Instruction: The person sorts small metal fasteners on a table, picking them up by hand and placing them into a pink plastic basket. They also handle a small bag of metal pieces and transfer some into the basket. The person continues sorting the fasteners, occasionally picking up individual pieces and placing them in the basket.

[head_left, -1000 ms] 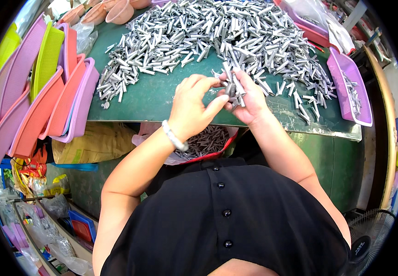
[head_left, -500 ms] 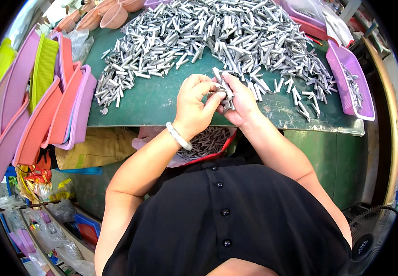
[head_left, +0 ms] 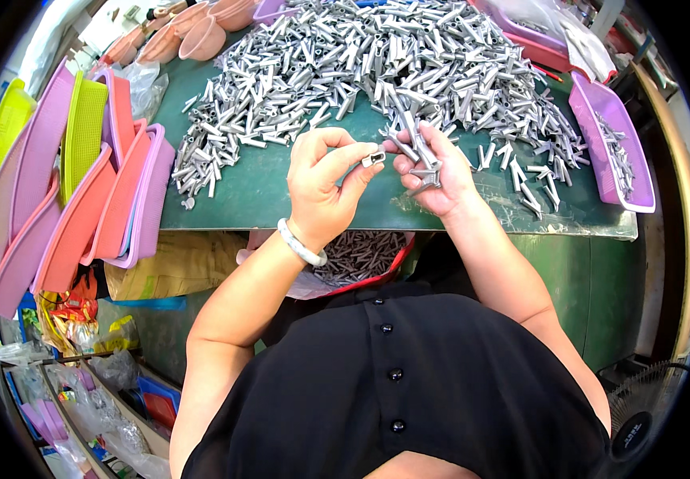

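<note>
My left hand, with a pale bangle at the wrist, pinches one small grey metal tube piece between thumb and fingertips, its hollow end showing. Close beside it, my right hand is turned palm up. Several grey metal tube pieces lie across its palm and fingers, which curl round them. Both hands are above the near edge of the green table. Beyond them spreads a large heap of similar metal tube pieces, some with flared or split ends.
A purple basket with some pieces stands at the right edge. Stacked purple, coral and green baskets crowd the left. Orange bowls sit far left. Below the table edge is a red-rimmed container of darker pieces. A fan is at lower right.
My hands have moved apart. The left has drawn left with a single tube piece in its pinch, while the right has opened out somewhat, showing the pieces in its palm.
</note>
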Motion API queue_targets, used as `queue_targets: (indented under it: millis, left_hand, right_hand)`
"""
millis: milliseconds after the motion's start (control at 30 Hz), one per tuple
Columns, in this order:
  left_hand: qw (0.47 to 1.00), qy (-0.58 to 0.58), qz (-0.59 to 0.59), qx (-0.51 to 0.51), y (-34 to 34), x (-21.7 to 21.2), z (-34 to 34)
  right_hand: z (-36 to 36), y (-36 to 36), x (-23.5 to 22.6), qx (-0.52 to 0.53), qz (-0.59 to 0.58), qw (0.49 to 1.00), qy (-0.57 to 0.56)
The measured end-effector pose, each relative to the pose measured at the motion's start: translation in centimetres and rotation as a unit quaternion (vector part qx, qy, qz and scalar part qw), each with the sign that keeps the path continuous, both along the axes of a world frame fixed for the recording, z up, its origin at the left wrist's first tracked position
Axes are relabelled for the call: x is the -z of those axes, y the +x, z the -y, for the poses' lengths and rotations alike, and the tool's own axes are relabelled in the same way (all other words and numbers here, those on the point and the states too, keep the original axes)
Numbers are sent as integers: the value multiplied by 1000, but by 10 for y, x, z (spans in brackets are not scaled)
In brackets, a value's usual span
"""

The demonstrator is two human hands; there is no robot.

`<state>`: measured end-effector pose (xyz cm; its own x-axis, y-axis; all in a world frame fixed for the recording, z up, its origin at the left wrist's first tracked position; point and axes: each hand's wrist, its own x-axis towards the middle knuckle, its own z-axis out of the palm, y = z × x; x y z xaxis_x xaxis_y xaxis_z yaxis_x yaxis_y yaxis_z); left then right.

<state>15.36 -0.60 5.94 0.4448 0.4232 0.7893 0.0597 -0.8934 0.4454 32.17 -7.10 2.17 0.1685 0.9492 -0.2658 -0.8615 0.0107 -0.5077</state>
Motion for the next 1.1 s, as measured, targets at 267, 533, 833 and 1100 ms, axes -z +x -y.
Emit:
queue_targets:
  millis: [267,533,833,1100]
  left_hand:
    - [999,-15,25,-14,-21,-9,8]
    - [989,116,-82,-48,-47,-25,15]
    - [965,-169,-200,-5,-45,23,3]
    - [763,-614,80,184,15,20,0]
  right_hand:
    - [2,-1,-5,-17,17,999,39]
    - [3,-1,0,-72,14,995,71]
    - [2,-14,-3,-126,2,985,115]
    - [3,-23,-17,-155,-15,982,106]
